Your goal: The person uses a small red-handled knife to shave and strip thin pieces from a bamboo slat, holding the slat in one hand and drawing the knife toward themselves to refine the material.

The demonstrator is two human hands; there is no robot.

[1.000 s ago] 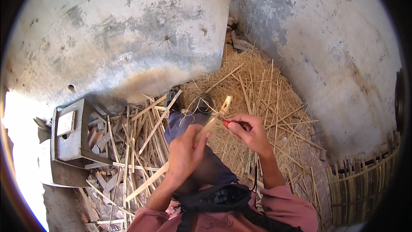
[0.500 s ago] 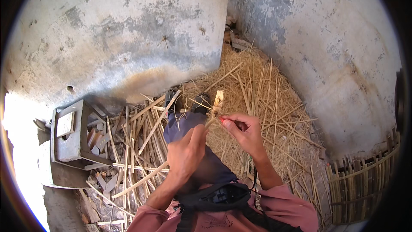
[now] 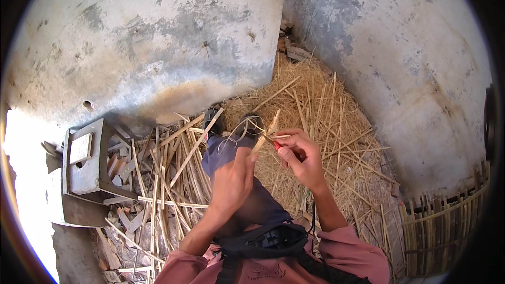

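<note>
Bamboo strip: the strip (image 3: 260,145) is held just above the centre of the view, its free end aimed toward 1 o'clock from the left hand; its upper end is now seen narrow, where the broad notched face was shown half a second ago, and the long tail below the left hand is no longer seen.
Left hand: at 7 o'clock, the left hand (image 3: 230,181) is closed, its fingers clamped on the strip.
Right hand: at 4 o'clock, the right hand (image 3: 301,159) is kept close to its earlier place, its fingers clamped on a red-handled tool (image 3: 277,145), by which the strip is met.
Shaving: a thin pale sliver (image 3: 282,137) is now seen beside the right fingers.
Floor: at 2 to 3 o'clock it is covered by straw-like shavings (image 3: 300,87); at 8 o'clock, split bamboo strips (image 3: 181,165) are heaped.
Box: at 9 to 8 o'clock, a grey open-sided box (image 3: 87,179) is stood near rubble.
Walls: stained, peeling plaster is shown on the left wall (image 3: 158,47) at 11 o'clock and the right wall (image 3: 410,73) at 2 o'clock.
Slatted bamboo piece: it (image 3: 447,226) is placed at 4 o'clock, near the rim.
</note>
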